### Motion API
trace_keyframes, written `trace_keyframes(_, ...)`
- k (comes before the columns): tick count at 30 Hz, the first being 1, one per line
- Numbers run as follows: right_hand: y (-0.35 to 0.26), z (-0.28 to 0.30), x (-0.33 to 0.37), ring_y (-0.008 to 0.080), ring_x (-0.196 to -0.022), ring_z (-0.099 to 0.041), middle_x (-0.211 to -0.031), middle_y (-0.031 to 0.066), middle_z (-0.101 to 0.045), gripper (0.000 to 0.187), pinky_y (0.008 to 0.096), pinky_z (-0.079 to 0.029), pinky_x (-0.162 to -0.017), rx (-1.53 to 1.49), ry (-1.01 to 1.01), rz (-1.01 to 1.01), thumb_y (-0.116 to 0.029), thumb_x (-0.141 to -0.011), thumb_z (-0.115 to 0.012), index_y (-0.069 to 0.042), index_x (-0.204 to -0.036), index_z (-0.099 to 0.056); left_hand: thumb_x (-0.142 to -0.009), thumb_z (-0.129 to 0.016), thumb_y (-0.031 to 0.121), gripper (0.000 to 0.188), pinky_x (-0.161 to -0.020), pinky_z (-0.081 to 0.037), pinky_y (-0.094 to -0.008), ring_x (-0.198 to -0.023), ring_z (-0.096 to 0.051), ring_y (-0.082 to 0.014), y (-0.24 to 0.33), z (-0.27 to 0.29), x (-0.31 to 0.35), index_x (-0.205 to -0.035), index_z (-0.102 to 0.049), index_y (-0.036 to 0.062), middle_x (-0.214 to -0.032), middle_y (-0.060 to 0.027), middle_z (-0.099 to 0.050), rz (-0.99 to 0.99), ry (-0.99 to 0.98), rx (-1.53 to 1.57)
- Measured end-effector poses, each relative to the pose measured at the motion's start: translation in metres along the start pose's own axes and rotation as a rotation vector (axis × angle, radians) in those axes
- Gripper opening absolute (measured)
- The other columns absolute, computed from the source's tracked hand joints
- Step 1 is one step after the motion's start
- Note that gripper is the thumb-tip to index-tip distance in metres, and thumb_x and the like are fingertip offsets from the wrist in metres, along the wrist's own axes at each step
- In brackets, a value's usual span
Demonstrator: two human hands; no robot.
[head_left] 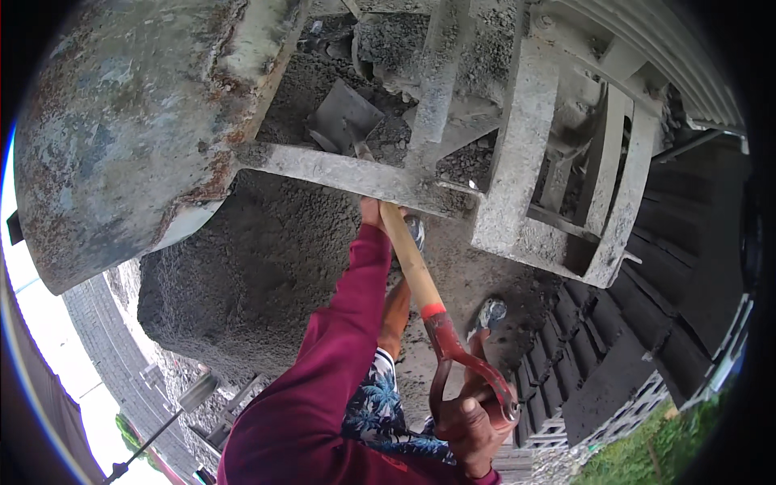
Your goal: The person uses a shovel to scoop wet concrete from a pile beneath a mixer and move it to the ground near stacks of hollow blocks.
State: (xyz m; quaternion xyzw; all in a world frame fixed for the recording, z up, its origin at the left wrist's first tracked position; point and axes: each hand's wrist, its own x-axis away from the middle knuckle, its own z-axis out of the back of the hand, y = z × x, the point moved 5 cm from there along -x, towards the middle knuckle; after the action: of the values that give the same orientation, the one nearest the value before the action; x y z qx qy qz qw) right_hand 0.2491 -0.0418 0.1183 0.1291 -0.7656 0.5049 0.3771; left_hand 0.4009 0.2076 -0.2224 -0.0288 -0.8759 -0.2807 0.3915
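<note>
Shovel (pixel 415 271) could jam against the metal bar (pixel 311 167) just beyond the left hand (pixel 371 212), pinching its fingers, if lifted crookedly; those fingers grasp the shaft (pixel 406 250), while the right hand (pixel 473 428) clasps the handle (pixel 444 333). Its grey, dusty blade (pixel 341 111) lies past the bar, beyond the left fingers; pale wood runs between both hands, ending in worn red paint
</note>
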Motion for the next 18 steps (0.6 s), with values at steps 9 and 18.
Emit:
trace_keyframes(9,0.071,-0.068,-0.052,0.0145,-0.045,-0.054,-0.061,0.0082,-0.053,0.031,0.0286,-0.044,-0.039,-0.013,-0.08,-0.094,-0.017,-0.087,-0.069,0.003,-0.089,-0.046,-0.093,-0.053,0.043,0.035,-0.056,-0.049,-0.0395,-0.071,-0.058,-0.0211,0.104,0.073,-0.118,-0.099,-0.058,0.0091,-0.076,-0.0073,-0.058,-0.03,-0.391,-0.192)
trace_keyframes(18,0.119,-0.097,-0.128,0.0088,-0.056,-0.057,-0.066,0.0056,-0.061,0.03,0.0232,-0.044,-0.049,-0.025,-0.143,-0.073,-0.013,-0.08,-0.078,0.003,-0.088,-0.054,-0.089,-0.059,0.033,0.026,-0.054,-0.049,-0.0361,-0.055,-0.055,-0.0228,0.131,0.073,-0.15,-0.091,-0.056,0.0066,-0.065,-0.0056,-0.055,-0.003,-0.184,-0.155)
